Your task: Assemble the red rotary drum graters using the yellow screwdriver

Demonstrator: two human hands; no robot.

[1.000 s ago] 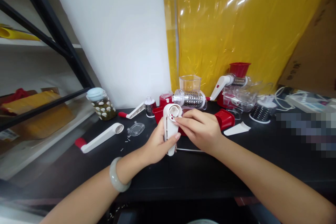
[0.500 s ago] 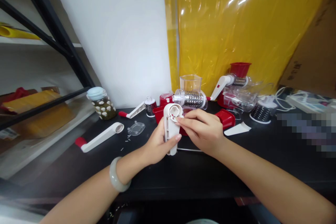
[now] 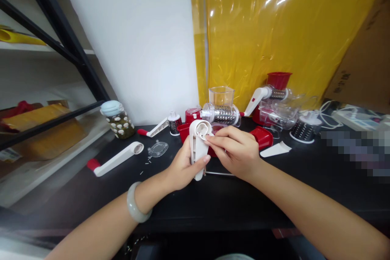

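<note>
My left hand (image 3: pixel 185 166) is closed around a white plastic crank arm (image 3: pixel 199 148), held upright with its round socket end on top. The thumb lies across the lower front of the arm. My right hand (image 3: pixel 236 150) pinches at the edge of the socket with thumb and forefinger. A small white piece shows at those fingertips, but its kind is too small to make out. Behind the hands stands a rotary grater (image 3: pixel 222 113) with a clear hopper and a metal drum, its red base partly hidden.
On the black table (image 3: pixel 189 211) lie a red-knobbed crank handle (image 3: pixel 117 162), a clear plastic disc (image 3: pixel 158 148), several tiny screws (image 3: pixel 148 160) and a white cover strip (image 3: pixel 276 150). Further back are a jar (image 3: pixel 118 120), a grater drum (image 3: pixel 305 127) and a second grater (image 3: pixel 276 97).
The crank arm has tilted very slightly in my left hand. My right fingertips have shifted a little at the socket edge; everything else stays put.
</note>
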